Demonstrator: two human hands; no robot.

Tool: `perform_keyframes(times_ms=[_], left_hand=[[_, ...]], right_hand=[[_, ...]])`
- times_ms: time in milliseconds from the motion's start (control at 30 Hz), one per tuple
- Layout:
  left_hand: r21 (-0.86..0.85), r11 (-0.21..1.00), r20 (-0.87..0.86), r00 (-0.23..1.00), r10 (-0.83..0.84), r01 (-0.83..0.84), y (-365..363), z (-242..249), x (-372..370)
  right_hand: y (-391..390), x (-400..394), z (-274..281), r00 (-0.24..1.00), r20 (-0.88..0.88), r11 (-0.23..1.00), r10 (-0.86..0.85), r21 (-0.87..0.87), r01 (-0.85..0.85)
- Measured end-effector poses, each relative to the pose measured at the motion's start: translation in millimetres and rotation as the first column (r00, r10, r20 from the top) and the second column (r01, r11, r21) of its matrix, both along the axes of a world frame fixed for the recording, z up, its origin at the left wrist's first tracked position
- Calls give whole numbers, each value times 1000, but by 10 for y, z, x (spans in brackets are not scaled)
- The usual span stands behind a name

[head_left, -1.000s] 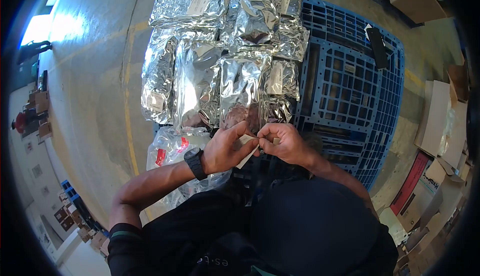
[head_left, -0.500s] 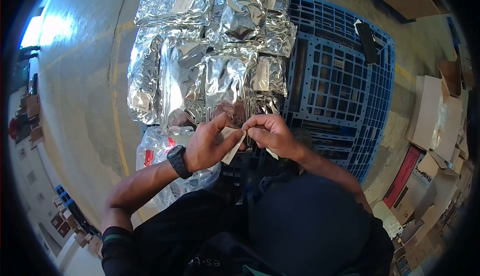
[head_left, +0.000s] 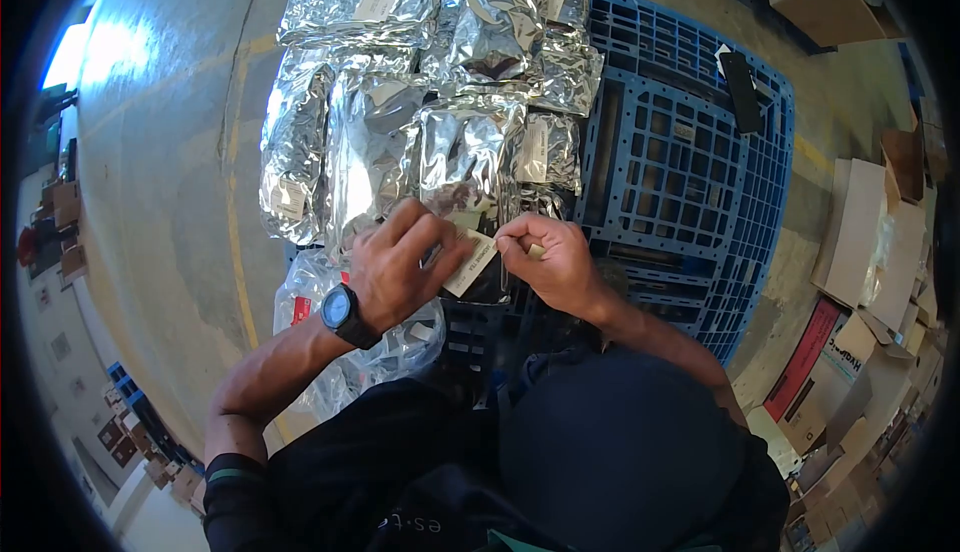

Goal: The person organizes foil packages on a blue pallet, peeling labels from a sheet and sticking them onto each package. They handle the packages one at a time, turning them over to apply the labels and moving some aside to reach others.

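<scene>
A cream printed label (head_left: 470, 264) lies at a slant between my hands, over the near end of a silver foil package (head_left: 472, 147). My left hand (head_left: 405, 267), with a black watch on its wrist, is curled over the label's left side; whether its fingers grip it is hidden. My right hand (head_left: 545, 260) pinches at the label's right corner, thumb and index finger together, and a small pale piece shows among its fingers. More foil packages (head_left: 370, 142) with white labels lie side by side beyond the hands.
A blue plastic pallet (head_left: 680, 167) extends to the right under the packages, with a black flat object (head_left: 740, 92) on it. Clear plastic wrap (head_left: 330, 352) is at the lower left. Open cardboard boxes (head_left: 865, 242) stand at the far right.
My left hand has shifted left and lifted its fingers, showing more of the label. The label now lies lower over the package. My right hand has moved slightly right.
</scene>
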State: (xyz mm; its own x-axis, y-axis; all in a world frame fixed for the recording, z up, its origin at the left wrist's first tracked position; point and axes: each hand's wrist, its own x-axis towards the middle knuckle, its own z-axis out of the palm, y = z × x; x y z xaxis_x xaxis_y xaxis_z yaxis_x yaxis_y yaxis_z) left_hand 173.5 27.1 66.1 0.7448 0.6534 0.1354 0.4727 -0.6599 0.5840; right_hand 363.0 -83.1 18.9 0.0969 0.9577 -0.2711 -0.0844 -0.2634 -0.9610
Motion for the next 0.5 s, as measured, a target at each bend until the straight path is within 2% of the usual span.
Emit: perform_keyframes(times_ms=[67,100,133,200,233,267,333,367,400,433,467,500], left_hand=[[-242,968,-50,995,-86,72,3,139,60],[-331,942,3,998,-57,55,-12,138,89],[-326,944,2,999,-50,48,-8,137,87],[-460,888,-85,996,-13,-28,7,118,71],[-444,895,-61,998,22,-47,24,59,38],[-441,896,-59,998,27,-51,57,64,14],[-439,878,-84,982,170,-189,126,77,-51],[-473,845,-68,967,246,-249,157,75,-107],[-434,851,-15,947,321,-296,193,48,-192],[-312,924,152,949,278,-221,265,71,-244],[-171,972,308,929,207,-160,350,125,-294],[-27,994,332,937,109,-106,420,215,-375]], right_hand=[[44,16,142,996,30,996,79,44,-80],[51,-20,117,997,7,989,80,127,-81],[68,-19,122,996,6,987,87,132,-87],[89,16,150,991,113,982,72,164,-90],[84,30,108,991,114,981,77,167,-95],[64,45,14,1000,15,985,-23,174,20],[17,116,-126,959,-182,957,-219,149,247],[6,234,-140,877,-391,949,-280,29,315],[30,337,-154,745,-570,930,-347,-106,352],[240,262,174,671,-241,700,-701,-411,584],[144,432,88,719,-220,741,-659,-354,571],[94,586,10,758,-257,791,-600,-335,512]])
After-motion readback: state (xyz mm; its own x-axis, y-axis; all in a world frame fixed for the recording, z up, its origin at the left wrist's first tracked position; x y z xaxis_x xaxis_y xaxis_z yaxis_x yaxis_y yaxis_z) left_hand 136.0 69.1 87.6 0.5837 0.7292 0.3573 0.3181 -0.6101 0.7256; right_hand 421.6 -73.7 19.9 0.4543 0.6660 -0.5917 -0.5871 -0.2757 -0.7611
